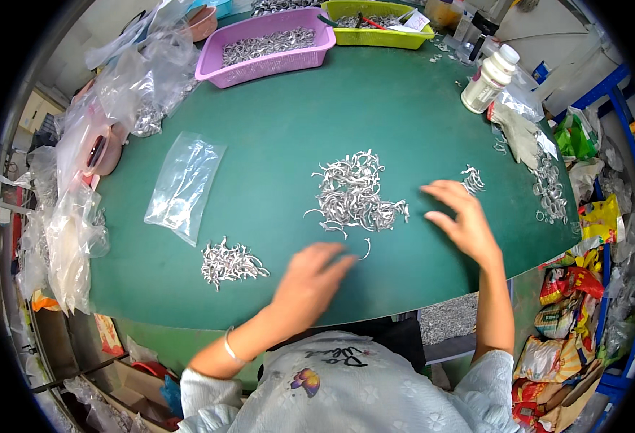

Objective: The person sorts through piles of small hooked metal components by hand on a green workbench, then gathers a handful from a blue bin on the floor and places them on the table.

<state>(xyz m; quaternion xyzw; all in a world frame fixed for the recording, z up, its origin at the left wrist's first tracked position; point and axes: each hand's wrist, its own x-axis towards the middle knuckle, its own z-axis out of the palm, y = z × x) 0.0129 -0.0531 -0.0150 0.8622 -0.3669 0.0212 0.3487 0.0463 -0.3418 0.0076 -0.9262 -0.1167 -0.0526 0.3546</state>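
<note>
A heap of small curved silvery metal pieces (353, 198) lies in the middle of the green table. My left hand (310, 281), slightly blurred, is in front of it with fingers stretched to the right; nothing shows in them. Just beyond its fingertips is a single curved piece (366, 249), apart from the heap. My right hand (465, 224) hovers to the right of the heap, thumb and fingers apart, holding nothing visible. Close to its fingers sits a small cluster of similar pieces (473, 180). Another pile of pieces (231, 263) lies left of my left hand.
A clear plastic bag (185, 184) lies flat at the left. Along the back stand a purple basket (267, 68) and a yellow-green basket (382, 37) holding metal parts. A white bottle (489, 79), a cloth glove (514, 133) and loose rings (550, 191) line the right edge.
</note>
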